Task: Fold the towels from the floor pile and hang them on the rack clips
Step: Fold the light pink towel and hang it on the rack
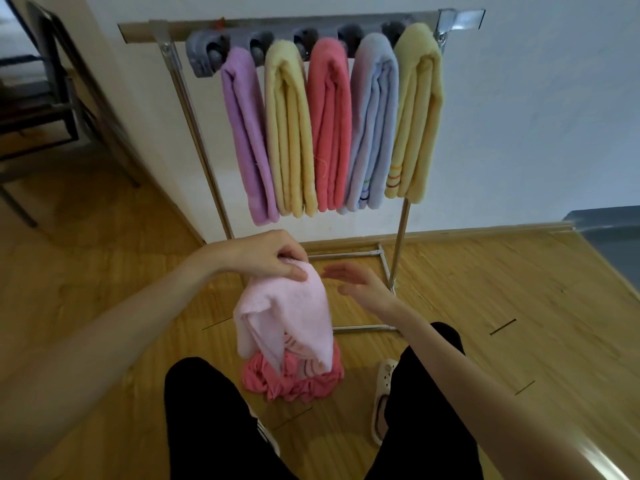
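Note:
My left hand (266, 258) pinches the top of a pale pink towel (287, 317), which hangs folded in the air above the floor. My right hand (360, 282) hovers just to the right of it, fingers spread, holding nothing. Under the hanging towel a crumpled darker pink towel (294, 382) lies on the wooden floor between my legs. The metal rack (194, 109) stands ahead by the wall. From its grey clip bar (204, 53) hang folded towels side by side: purple (247, 140), yellow (289, 133), coral (330, 126), light blue (372, 126) and another yellow (415, 116).
The rack's base tubes (363, 328) rest on the floor right beyond the pile. A white clog (381, 403) is on my right foot. A dark metal frame (59, 98) stands at the left past a wall corner. A grey object (613, 237) sits at the right edge.

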Demonstrator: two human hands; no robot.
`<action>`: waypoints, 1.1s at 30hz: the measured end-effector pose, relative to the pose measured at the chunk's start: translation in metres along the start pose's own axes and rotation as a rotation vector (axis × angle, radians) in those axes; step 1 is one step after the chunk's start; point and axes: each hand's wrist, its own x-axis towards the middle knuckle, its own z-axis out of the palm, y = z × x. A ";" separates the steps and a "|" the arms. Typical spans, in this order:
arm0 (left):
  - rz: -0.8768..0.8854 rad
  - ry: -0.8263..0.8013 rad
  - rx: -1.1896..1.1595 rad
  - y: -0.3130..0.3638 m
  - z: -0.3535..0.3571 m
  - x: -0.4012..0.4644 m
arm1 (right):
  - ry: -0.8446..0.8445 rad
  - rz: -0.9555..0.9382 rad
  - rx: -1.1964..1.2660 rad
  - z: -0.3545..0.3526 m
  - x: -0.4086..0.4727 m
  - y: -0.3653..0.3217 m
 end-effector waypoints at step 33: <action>-0.144 0.137 0.103 -0.036 -0.120 -0.055 | -0.359 -0.373 -0.776 -0.041 0.068 -0.187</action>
